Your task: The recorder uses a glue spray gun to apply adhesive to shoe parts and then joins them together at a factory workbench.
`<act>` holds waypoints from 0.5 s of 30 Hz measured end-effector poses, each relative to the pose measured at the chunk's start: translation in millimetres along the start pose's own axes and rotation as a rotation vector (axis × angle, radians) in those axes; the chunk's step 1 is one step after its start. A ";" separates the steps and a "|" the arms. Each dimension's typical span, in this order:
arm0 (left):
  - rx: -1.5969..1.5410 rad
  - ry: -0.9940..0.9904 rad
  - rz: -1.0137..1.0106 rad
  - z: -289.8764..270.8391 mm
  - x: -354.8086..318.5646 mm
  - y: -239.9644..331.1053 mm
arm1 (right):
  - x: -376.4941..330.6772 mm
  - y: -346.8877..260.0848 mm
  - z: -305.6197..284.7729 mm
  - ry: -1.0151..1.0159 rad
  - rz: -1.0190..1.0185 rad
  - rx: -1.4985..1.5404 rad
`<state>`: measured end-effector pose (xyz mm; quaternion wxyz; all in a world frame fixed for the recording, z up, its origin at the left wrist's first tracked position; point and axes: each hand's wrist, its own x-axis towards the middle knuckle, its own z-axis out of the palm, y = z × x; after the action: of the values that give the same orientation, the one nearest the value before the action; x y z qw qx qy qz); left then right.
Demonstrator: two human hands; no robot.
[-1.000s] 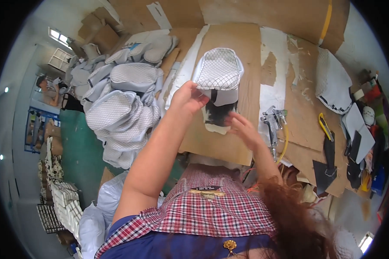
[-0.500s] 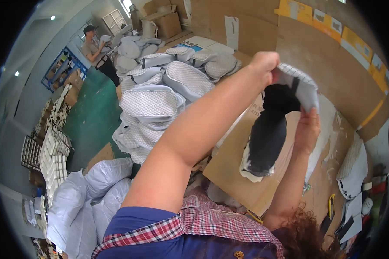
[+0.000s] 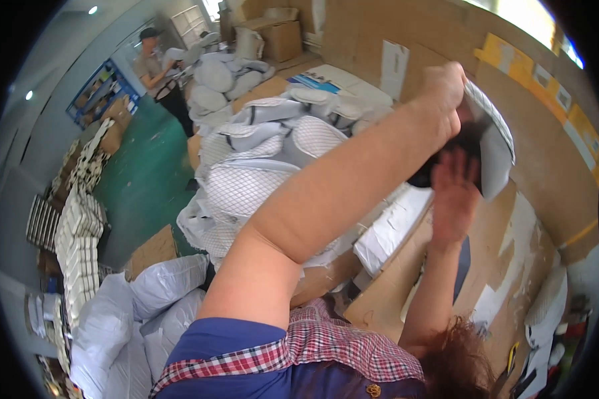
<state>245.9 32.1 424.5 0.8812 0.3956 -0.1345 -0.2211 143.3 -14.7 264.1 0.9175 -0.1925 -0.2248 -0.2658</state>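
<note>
High in front of me, my left hand [image 3: 447, 93] is closed on the upper edge of a white quilted cover [image 3: 496, 149]. The cover has smooth pale sides and a dark inside. Below it my right hand [image 3: 456, 193], somewhat blurred, is raised with its fingers apart in front of the dark part. Whether those fingertips touch the cover I cannot tell. Behind my right forearm, a dark padded piece [image 3: 462, 266] with a pale edge shows in part by the cardboard [image 3: 379, 299]; the arm hides most of it.
A heap of similar quilted covers [image 3: 246, 189] lies left of my arm. White stuffed sacks [image 3: 103, 319] fill the lower left. A person [image 3: 154, 73] stands at the far left by more covers. A yellow-handled cutter [image 3: 512, 358] lies at the lower right, near the cardboard wall [image 3: 439, 40].
The cover has gone up and right in my left hand. My right hand has come off its lower edge and spread its fingers. The dark padded piece is now mostly behind my right forearm.
</note>
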 end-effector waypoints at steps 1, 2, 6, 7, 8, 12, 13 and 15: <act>0.060 -0.001 -0.039 -9.6 -0.7 0.1 | 4.1 -10.5 -12.6 0.060 -0.083 0.091; 0.060 -0.004 -0.058 -22.1 -3.3 2.6 | 8.7 -21.1 -17.7 0.119 -0.139 0.046; 0.081 0.039 -0.131 -72.5 -29.7 21.8 | 17.7 -62.6 -28.6 0.194 -0.196 -0.301; 0.143 0.073 -0.178 -81.6 -38.5 26.7 | 19.5 -65.9 -30.5 0.183 -0.171 -0.290; 0.139 0.096 -0.160 -89.4 -46.9 31.6 | 20.2 -68.3 -33.0 0.202 -0.198 -0.326; 0.017 0.173 -0.098 -109.7 -82.2 70.1 | 26.3 -122.3 -60.3 0.543 -0.268 -0.311; 0.055 0.157 -0.004 -122.5 -89.4 89.6 | 25.7 -149.1 -79.9 0.502 -0.262 -0.264; 0.092 0.122 0.072 -155.1 -88.5 131.2 | 28.3 -161.2 -94.2 0.467 -0.256 -0.198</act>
<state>270.3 252.3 417.3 0.8761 0.4432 -0.1047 -0.1582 101.4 -197.0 238.6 0.8800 -0.1848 -0.0027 -0.4374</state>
